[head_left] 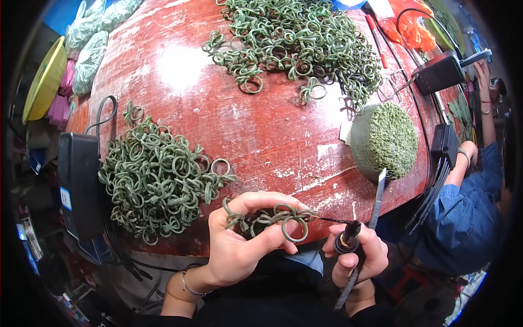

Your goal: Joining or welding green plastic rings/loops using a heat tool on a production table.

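My left hand (248, 240) is closed around several green wax-like rings (295, 225), one with a bow-shaped top standing out between thumb and fingers. Level with it, my right hand (362, 253) grips a black wax pen (348, 237), whose thin needle tip reaches left to the rings. Also in the right hand is a knife (376, 204) with a grey wrapped handle; its blade points up beside a round green block (384, 140) with a rough, crumbly face. One heap of green rings (158, 180) lies left of my left hand. Another, larger heap (305, 43) spreads across the far side.
The worn red table (245, 136) curves in front of me. A black box with a cable (79, 180) stands at the left edge, another black device (436, 73) at the right. Plastic bags (90, 62) lie far left. A co-worker in a blue shirt (463, 218) sits at right.
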Demonstrator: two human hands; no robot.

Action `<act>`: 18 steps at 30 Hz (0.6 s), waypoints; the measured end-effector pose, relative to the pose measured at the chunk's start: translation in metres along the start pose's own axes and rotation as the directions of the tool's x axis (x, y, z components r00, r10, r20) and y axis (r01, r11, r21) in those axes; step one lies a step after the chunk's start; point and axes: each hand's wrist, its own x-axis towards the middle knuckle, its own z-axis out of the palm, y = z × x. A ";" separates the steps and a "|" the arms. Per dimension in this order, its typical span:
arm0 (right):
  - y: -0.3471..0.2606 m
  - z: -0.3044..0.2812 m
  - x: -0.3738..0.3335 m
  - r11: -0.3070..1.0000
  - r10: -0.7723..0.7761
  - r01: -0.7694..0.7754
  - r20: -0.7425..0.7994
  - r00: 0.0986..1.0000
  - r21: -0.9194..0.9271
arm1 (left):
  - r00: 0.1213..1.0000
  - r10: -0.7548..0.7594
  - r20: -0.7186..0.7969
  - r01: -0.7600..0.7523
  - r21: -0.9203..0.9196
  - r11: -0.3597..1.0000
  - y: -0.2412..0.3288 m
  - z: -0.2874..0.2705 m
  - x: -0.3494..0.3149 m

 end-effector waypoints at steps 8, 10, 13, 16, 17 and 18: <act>-0.012 0.002 0.011 0.959 0.094 -0.116 0.097 0.991 0.259 | 0.997 0.007 0.076 0.001 -0.105 0.994 0.003 -0.001 -0.003; -0.014 0.003 0.013 0.939 0.132 -0.161 0.114 0.985 0.302 | 0.998 -0.002 0.061 0.010 -0.130 0.991 0.006 0.002 -0.005; -0.014 0.007 0.012 0.927 0.152 -0.192 0.145 0.978 0.323 | 0.998 -0.016 0.061 0.022 -0.107 0.994 0.007 -0.001 -0.008; -0.015 0.005 0.012 0.927 0.179 -0.215 0.141 0.974 0.307 | 0.998 -0.029 0.056 0.033 -0.073 0.997 0.008 -0.001 -0.008; -0.016 0.004 0.011 0.927 0.180 -0.216 0.141 0.974 0.306 | 0.998 -0.029 0.057 0.033 -0.075 0.997 0.008 -0.001 -0.009; -0.015 0.002 0.010 0.940 0.184 -0.214 0.134 0.974 0.265 | 0.998 -0.026 0.050 0.030 -0.076 0.997 0.008 -0.002 -0.010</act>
